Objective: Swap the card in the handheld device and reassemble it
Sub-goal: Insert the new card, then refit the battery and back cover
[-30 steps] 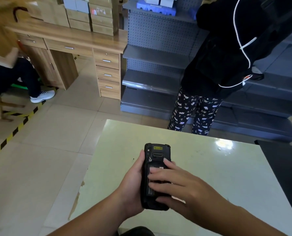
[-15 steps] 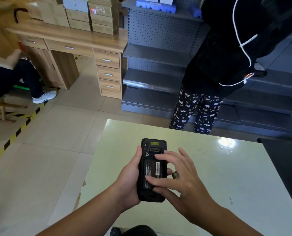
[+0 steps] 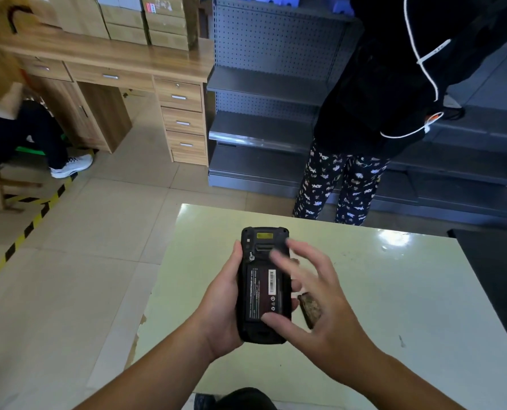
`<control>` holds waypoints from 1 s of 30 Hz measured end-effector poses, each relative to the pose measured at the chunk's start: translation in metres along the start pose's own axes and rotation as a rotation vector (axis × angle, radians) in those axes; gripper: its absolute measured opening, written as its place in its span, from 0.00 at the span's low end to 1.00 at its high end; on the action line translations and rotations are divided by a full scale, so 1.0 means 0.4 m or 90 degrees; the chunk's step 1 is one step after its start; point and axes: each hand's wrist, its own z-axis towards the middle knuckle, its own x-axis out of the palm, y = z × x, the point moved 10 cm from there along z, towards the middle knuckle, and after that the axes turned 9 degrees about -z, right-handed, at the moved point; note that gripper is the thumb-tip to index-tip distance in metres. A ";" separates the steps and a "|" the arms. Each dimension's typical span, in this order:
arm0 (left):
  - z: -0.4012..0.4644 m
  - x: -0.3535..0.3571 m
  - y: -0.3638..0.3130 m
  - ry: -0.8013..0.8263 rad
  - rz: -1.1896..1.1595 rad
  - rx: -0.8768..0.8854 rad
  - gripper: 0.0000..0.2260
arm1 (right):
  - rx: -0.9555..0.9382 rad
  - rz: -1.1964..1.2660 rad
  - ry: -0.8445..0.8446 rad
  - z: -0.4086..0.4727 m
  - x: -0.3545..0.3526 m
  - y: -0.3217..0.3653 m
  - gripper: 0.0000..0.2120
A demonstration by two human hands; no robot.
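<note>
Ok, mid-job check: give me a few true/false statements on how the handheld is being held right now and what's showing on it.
1. The left hand grips the handheld device from its left edge. True.
2. The device faces screen-up. False: its back faces up, with the labelled battery showing.
3. The right hand is clamped around the device. False: its fingers are spread open above it, and only the thumb looks to touch the lower part.
4. The device lies flat on the table on its own. False: the left hand holds it over the table.
5. A yellow label sits near the device's top end. True.
</note>
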 end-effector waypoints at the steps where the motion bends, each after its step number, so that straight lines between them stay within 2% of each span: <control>1: 0.001 0.007 0.003 0.011 -0.003 0.005 0.41 | 0.085 0.060 -0.017 -0.008 -0.002 -0.031 0.41; 3: 0.007 0.014 0.011 0.013 0.004 0.010 0.41 | 0.233 0.176 0.007 -0.021 0.023 -0.083 0.50; 5: 0.014 0.013 0.017 0.002 0.007 0.007 0.41 | 0.283 0.271 0.072 -0.021 0.061 -0.094 0.45; 7: 0.019 0.012 0.023 -0.005 0.003 -0.003 0.41 | 0.299 0.299 0.104 -0.019 0.079 -0.092 0.38; 15: 0.020 -0.007 0.041 -0.020 0.006 -0.036 0.42 | 0.318 0.255 0.115 -0.031 0.090 -0.121 0.32; 21: 0.025 -0.023 0.042 -0.036 0.002 -0.027 0.41 | 0.332 0.203 0.110 -0.041 0.100 -0.134 0.30; 30: 0.020 -0.032 0.047 -0.037 0.010 -0.048 0.41 | 0.349 0.207 0.120 -0.048 0.116 -0.142 0.31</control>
